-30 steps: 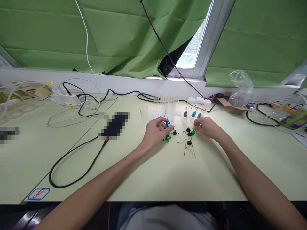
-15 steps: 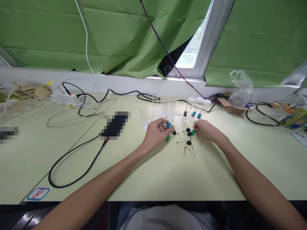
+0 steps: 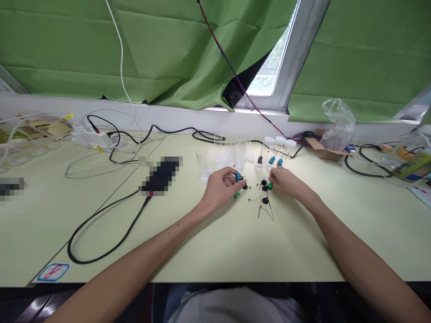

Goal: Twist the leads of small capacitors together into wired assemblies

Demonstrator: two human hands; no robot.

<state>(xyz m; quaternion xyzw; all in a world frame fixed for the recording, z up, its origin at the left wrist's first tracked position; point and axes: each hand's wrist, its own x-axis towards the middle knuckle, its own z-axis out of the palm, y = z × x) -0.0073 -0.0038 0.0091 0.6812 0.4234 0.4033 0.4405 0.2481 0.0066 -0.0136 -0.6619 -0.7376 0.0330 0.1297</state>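
Left hand (image 3: 220, 186) shifted right with blue piece (image 3: 239, 177); right hand (image 3: 286, 181) slightly left.

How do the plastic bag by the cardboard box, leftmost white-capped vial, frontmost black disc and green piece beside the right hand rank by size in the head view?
1. Plastic bag
2. Leftmost white-capped vial
3. Frontmost black disc and green piece: too alike to rank

Green curtains (image 3: 161, 54) ahead, over window (image 3: 301, 49); daylight (image 3: 266, 81) between them. White wall (image 3: 182, 117) below. Pale yellow table (image 3: 215, 255) along wall, seam (image 3: 117, 190) slanting across its left side.
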